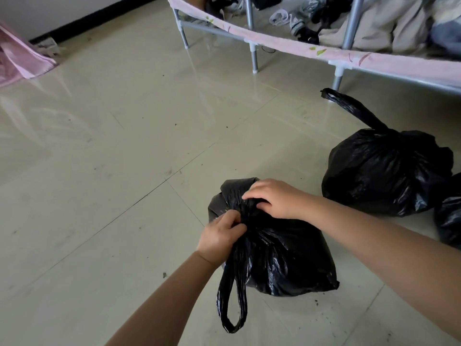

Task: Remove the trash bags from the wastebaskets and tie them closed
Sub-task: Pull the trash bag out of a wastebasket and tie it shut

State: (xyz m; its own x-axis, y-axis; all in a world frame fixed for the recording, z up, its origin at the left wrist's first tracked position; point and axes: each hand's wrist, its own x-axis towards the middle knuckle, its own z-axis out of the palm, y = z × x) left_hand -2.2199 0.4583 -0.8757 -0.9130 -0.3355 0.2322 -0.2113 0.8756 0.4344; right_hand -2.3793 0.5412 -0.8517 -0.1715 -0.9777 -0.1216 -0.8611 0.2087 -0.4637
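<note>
A black trash bag (279, 260) sits on the tiled floor (104, 171), its neck gathered. The left hand (220, 237) pinches the neck, a handle loop (230, 303) hanging below; the right hand (274, 198) grips the bunched top. A second trash bag (384, 171), already tied, lies nearby.

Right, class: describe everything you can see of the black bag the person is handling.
The bag is thin, glossy black plastic, crumpled and bulging full, sitting on the tiled floor. Its neck is gathered; the left hand pinches it, the right hand rests on top. One handle loop hangs down onto the floor.
</note>
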